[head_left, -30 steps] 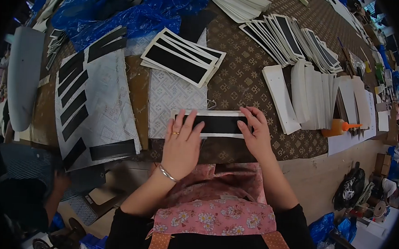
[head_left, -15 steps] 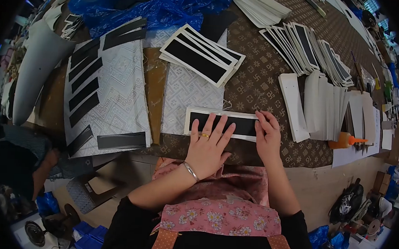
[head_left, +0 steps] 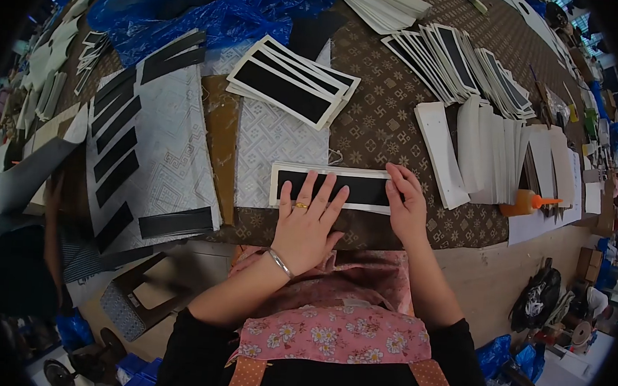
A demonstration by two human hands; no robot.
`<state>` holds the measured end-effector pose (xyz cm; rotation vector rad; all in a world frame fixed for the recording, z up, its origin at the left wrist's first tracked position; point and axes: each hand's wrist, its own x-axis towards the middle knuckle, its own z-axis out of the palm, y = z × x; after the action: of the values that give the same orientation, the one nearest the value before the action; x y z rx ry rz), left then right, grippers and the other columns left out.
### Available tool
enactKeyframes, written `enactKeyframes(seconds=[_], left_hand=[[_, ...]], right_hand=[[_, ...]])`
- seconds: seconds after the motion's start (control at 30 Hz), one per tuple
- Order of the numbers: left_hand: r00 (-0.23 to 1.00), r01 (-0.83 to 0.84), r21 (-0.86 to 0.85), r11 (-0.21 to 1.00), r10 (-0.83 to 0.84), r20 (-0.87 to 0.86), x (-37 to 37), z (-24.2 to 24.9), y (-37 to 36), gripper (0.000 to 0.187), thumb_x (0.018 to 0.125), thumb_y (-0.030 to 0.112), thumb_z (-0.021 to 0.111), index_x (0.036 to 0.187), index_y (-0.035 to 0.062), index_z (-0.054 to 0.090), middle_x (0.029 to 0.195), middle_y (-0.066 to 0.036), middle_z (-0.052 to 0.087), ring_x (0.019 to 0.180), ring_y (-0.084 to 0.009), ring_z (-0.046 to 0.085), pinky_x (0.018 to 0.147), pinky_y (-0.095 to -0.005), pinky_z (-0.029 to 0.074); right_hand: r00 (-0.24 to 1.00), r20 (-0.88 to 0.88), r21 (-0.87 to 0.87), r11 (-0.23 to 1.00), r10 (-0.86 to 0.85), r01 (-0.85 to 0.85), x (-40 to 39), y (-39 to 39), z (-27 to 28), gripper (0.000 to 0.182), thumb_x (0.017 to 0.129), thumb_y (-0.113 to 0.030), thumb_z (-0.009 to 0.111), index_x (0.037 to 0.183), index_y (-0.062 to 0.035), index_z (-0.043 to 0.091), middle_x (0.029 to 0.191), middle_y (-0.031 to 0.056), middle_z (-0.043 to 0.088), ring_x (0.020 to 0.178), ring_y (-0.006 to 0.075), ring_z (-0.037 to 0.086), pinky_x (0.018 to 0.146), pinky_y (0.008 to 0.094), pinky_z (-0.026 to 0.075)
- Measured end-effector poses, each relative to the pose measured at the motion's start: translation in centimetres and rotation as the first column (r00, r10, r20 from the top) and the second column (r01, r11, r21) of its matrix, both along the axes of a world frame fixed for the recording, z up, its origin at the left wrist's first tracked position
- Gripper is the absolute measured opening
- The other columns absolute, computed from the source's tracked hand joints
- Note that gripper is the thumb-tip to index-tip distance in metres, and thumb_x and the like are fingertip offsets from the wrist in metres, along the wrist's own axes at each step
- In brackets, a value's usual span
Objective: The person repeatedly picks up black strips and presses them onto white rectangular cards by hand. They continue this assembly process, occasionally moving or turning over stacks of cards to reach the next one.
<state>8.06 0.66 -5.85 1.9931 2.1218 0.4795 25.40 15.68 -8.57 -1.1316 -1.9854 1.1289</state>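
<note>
Brown patterned cloth (head_left: 380,126) covers the desk (head_left: 476,240), with two bare hands at a white-bordered black card (head_left: 368,190) near its front edge.
The left hand (head_left: 308,225) lies open on the card, fingers spread and gripping nothing; the right hand (head_left: 408,207) bends its thumb and fingers at the card's right end, though whether it pinches it is unclear. The card's left part lies over pale patterned fabric (head_left: 277,138), below a pile of similar cards (head_left: 281,92); an orange bottle (head_left: 522,203) is near the desk's front right corner.
</note>
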Motion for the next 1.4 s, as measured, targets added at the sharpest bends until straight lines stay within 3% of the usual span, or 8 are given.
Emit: enactKeyframes(seconds=[0.03, 0.77, 0.87, 0.93, 1.07, 1.23, 1.3, 1.4], left_hand=[[1.0, 0.004, -0.001, 1.0, -0.004, 0.002, 0.0, 0.0, 0.0, 0.085, 0.078, 0.036, 0.076, 0.152, 0.0167, 0.038, 0.16, -0.012, 0.028, 0.148, -0.0373, 0.022, 0.116, -0.0617, 0.01], [0.999, 0.015, -0.029, 0.999, -0.016, -0.035, -0.2, 0.4, 0.1, 0.085, 0.079, 0.039, 0.075, 0.152, 0.0173, 0.037, 0.161, -0.011, 0.026, 0.15, -0.0361, 0.018, 0.115, -0.0645, 0.007], [0.999, 0.021, -0.033, 0.999, -0.023, -0.049, -0.3, 0.3, 0.0, 0.086, 0.079, 0.04, 0.075, 0.152, 0.0177, 0.037, 0.161, -0.011, 0.026, 0.15, -0.0351, 0.018, 0.115, -0.0662, 0.005], [0.999, 0.029, -0.037, 0.999, -0.03, -0.045, -0.5, 0.3, 0.0, 0.086, 0.079, 0.041, 0.075, 0.152, 0.0179, 0.037, 0.162, -0.01, 0.026, 0.15, -0.0345, 0.018, 0.114, -0.0668, 0.004], [0.998, 0.039, -0.072, 0.997, -0.042, -0.037, -1.0, 0.7, -0.1, 0.088, 0.076, 0.041, 0.077, 0.152, 0.0176, 0.037, 0.161, -0.006, 0.028, 0.15, -0.0294, 0.02, 0.115, -0.0646, 0.009], [0.998, 0.065, -0.059, 0.996, -0.065, -0.001, -3.1, 0.5, -0.8, 0.089, 0.076, 0.041, 0.076, 0.152, 0.0172, 0.037, 0.159, -0.002, 0.033, 0.149, -0.0231, 0.025, 0.115, -0.0608, 0.014], [0.995, 0.025, -0.05, 0.998, -0.029, -0.091, -4.2, 0.7, -1.6, 0.088, 0.077, 0.041, 0.076, 0.152, 0.0175, 0.037, 0.158, -0.002, 0.034, 0.147, -0.0218, 0.028, 0.116, -0.0583, 0.016], [0.996, -0.072, 0.003, 0.997, 0.072, -0.05, -5.5, -0.1, -2.8, 0.085, 0.08, 0.038, 0.074, 0.152, 0.0164, 0.036, 0.158, -0.003, 0.034, 0.146, -0.0257, 0.03, 0.116, -0.0564, 0.021]], right_hand=[[1.0, -0.005, -0.072, 0.997, 0.0, -0.001, 0.0, 0.0, 0.2, 0.033, 0.096, -0.006, 0.059, 0.129, -0.0032, 0.064, 0.13, 0.0088, 0.059, 0.123, 0.0202, 0.054, 0.104, 0.0293, 0.041], [0.995, 0.04, 0.045, 0.994, 0.094, -0.096, 0.3, -0.1, 0.0, 0.039, 0.094, -0.001, 0.058, 0.134, -0.0037, 0.059, 0.136, 0.0107, 0.053, 0.124, 0.0233, 0.053, 0.103, 0.0294, 0.041], [0.986, 0.118, 0.13, 0.983, 0.118, -0.133, 0.0, -0.5, 0.4, 0.047, 0.092, 0.0, 0.058, 0.139, -0.0043, 0.054, 0.141, 0.0129, 0.049, 0.128, 0.0277, 0.05, 0.107, 0.0342, 0.039], [0.911, 0.411, 0.489, 0.834, 0.038, -0.256, -1.6, -1.8, 2.8, 0.055, 0.091, -0.007, 0.061, 0.144, -0.0036, 0.046, 0.149, 0.0149, 0.042, 0.136, 0.0335, 0.042, 0.112, 0.045, 0.034], [0.777, 0.586, 0.363, 0.781, 0.232, -0.507, -2.9, -4.1, 2.9, 0.069, 0.09, -0.03, 0.064, 0.148, -0.0023, 0.039, 0.156, 0.0134, 0.036, 0.144, 0.0341, 0.033, 0.116, 0.0556, 0.022], [0.703, 0.686, 0.331, 0.779, 0.19, -0.533, -1.2, -3.2, 3.9, 0.072, 0.089, -0.036, 0.066, 0.15, -0.0068, 0.039, 0.156, 0.0084, 0.038, 0.144, 0.03, 0.034, 0.117, 0.0539, 0.021], [0.678, 0.72, 0.327, 0.791, 0.145, -0.516, 0.2, -2.5, 4.1, 0.071, 0.089, -0.039, 0.065, 0.149, -0.0108, 0.041, 0.155, 0.0045, 0.04, 0.142, 0.0288, 0.036, 0.117, 0.0537, 0.021], [0.668, 0.734, 0.347, 0.781, 0.118, -0.52, 1.1, -2.1, 4.2, 0.069, 0.09, -0.039, 0.065, 0.148, -0.0101, 0.043, 0.154, 0.0048, 0.042, 0.142, 0.0303, 0.037, 0.117, 0.054, 0.021]])
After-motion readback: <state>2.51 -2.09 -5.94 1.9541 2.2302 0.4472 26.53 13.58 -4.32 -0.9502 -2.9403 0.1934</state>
